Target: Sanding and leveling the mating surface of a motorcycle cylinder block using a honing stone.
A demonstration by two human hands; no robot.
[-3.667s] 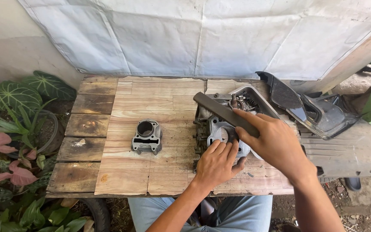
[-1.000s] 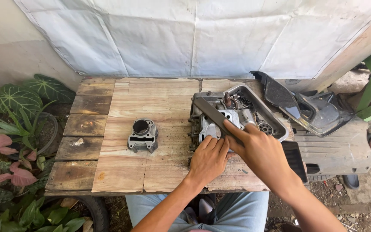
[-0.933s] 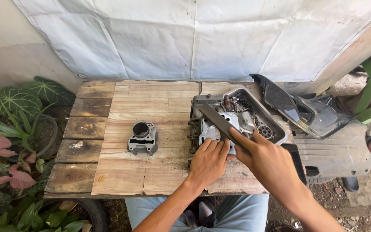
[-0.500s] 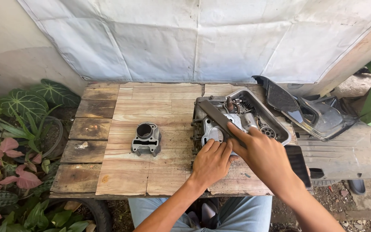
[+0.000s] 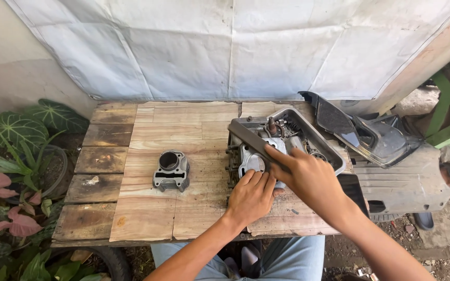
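Observation:
A grey metal engine cylinder head (image 5: 282, 143) lies on the right part of a wooden pallet table (image 5: 147, 208), its valve springs showing inside its open frame. My left hand (image 5: 251, 195) rests against its near side, fingers curled on the casting. My right hand (image 5: 305, 177) lies over its near right part, the index finger stretched along the frame's dark edge. A separate grey engine cylinder block (image 5: 171, 169) stands alone on the planks to the left, apart from both hands.
Black plastic motorcycle body panels (image 5: 365, 132) lie at the table's right end. A white tarp (image 5: 235, 47) hangs behind. Potted leafy plants (image 5: 11, 171) crowd the left side. A tyre (image 5: 110, 260) sits under the table's front left.
Over the earlier frames my right hand slid from the far right of the cylinder head toward its near edge. My left hand stayed pressed on the near side. The cylinder block has not moved.

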